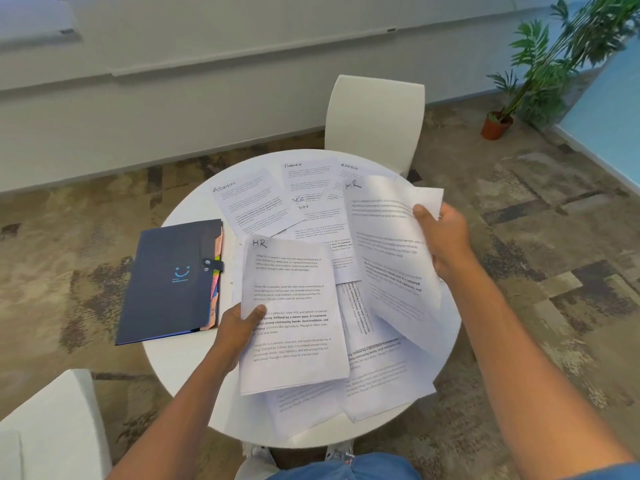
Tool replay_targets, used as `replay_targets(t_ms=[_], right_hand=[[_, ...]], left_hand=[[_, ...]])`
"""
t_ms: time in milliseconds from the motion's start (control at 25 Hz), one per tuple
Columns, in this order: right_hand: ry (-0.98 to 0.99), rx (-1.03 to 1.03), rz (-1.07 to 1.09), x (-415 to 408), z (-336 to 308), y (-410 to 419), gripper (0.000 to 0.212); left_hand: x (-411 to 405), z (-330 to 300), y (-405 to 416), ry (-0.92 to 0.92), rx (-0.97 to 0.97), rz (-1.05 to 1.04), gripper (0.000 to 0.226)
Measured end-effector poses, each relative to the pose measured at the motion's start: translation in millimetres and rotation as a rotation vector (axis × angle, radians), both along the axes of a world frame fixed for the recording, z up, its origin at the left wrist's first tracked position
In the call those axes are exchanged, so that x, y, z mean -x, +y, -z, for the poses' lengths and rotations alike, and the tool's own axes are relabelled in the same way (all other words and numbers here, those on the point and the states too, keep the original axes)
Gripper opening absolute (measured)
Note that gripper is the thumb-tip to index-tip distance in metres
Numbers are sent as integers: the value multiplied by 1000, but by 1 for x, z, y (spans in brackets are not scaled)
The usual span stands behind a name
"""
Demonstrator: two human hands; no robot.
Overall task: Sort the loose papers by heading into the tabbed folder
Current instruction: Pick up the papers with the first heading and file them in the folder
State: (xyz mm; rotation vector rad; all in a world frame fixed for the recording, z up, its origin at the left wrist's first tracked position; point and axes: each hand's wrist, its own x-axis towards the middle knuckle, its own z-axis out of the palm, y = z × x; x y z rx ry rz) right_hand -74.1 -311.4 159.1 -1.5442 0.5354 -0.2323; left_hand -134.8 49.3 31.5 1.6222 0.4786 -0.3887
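A dark blue tabbed folder (169, 280) lies closed at the left edge of the round white table (194, 209), its coloured tabs sticking out on the right side. My left hand (239, 323) grips a sheet headed HR (294, 317) by its left edge, thumb on top. My right hand (445, 237) holds a second HR sheet (391, 251) lifted and curling above the table. Loose papers headed ADMIN (249, 206), FINANCE (304, 178) and ADMIN (349, 174) lie spread at the back. More sheets (381, 375) lie under the held ones.
A white chair (375, 119) stands behind the table and another (52, 424) at the lower left. A potted plant (533, 81) is at the far right on the patterned carpet. A grey wall runs along the back.
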Motion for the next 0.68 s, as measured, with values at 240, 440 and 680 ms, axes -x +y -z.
replay_targets(t_ms=[240, 440, 680], right_hand=[[389, -261, -316, -3, 25, 26, 58], [391, -172, -194, 8, 69, 48, 32], [275, 295, -215, 18, 94, 64, 20]], left_hand=[[6, -11, -9, 42, 110, 84, 26], [7, -12, -8, 105, 178, 142, 39], [2, -16, -12, 117, 223, 111, 49]])
